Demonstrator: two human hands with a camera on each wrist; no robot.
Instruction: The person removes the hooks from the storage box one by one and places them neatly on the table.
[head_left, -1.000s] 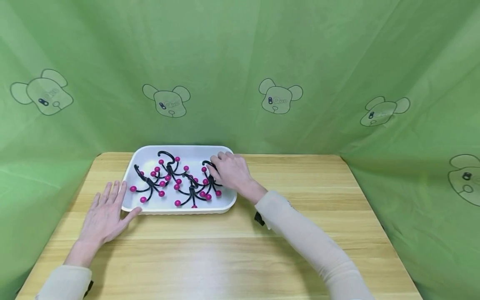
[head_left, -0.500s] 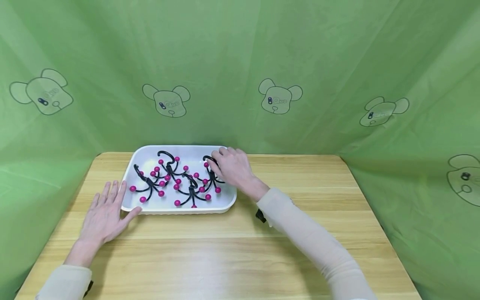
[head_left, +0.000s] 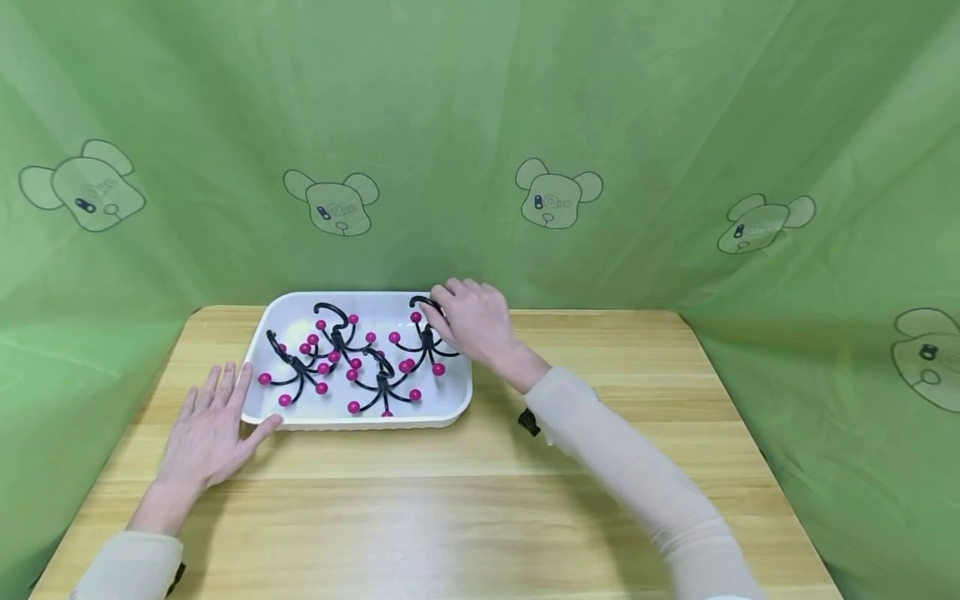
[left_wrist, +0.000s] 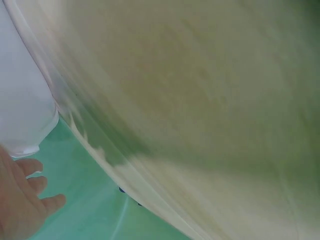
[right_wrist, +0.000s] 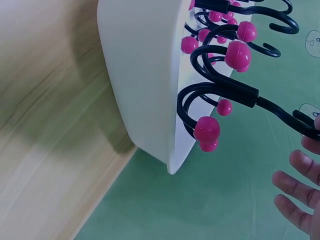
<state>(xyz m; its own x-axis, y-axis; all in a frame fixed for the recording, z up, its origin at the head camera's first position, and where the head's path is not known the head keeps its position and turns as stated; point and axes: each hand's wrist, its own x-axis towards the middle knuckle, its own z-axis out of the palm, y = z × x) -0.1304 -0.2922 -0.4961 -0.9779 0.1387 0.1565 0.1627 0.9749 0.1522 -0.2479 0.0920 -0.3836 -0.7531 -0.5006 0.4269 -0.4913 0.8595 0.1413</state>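
Observation:
A white tray [head_left: 337, 423] holds black multi-arm hanger hooks with pink ball tips. My right hand [head_left: 478, 327] pinches the curved top of one hanger hook [head_left: 427, 342] at the tray's right side. In the right wrist view that hanger hook [right_wrist: 235, 92] tilts with its balls by the tray's wall, while the other fingers of the hand [right_wrist: 302, 192] stay spread. Three more hanger hooks lie in the tray, one of them [head_left: 383, 385] near its front. My left hand [head_left: 202, 437] lies flat at the tray's left edge, fingers straight and thumb by the front corner.
The tray stands on a wooden table [head_left: 450, 517] near its back edge. A green curtain [head_left: 450, 125] printed with bear outlines hangs close behind and at both sides. My right sleeve [head_left: 630, 467] crosses the table's right half.
My right hand has moved up and slightly right with the hanger hook, whose balls have shifted away from the tray's front. The left hand has stayed in place.

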